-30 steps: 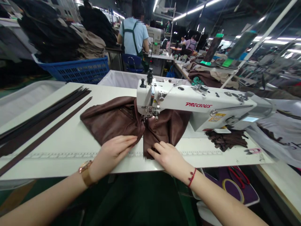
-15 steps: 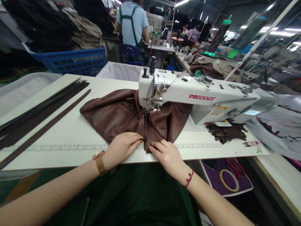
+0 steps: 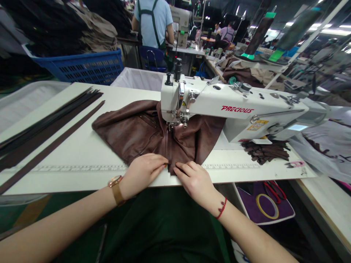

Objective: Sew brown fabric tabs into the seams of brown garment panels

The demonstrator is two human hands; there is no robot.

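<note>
A white table point(image 3: 82, 148) spans the foreground, its widest open stretch between a single strip point(image 3: 55, 145) at left and the leather point(image 3: 128, 133) lying mid-table; little room is left between that leather and the front edge. A white machine point(image 3: 208, 100) fills the right half, its needle area over the leather. Beyond the far edge stand a blue basket point(image 3: 79, 67) heaped with material, a white-lined bin point(image 3: 139, 77) and, farther back, a co-worker point(image 3: 155, 22) in light blue, back turned. Dark strips point(image 3: 55, 120) lie bundled along the table's left side. A purple-lined tray point(image 3: 286, 215) sits below the front edge at right. Forearms angle inward over that edge, wrists low. The left hand point(image 3: 144, 173) pinches the leather's near end between thumb and fingertips; the right hand point(image 3: 197, 182) rests bent fingers just beside them on the same end, whether gripping or merely pressing cannot be told. Brown scraps point(image 3: 265, 151) pile up by the machine's base, near pink-handled snips point(image 3: 296, 164).
</note>
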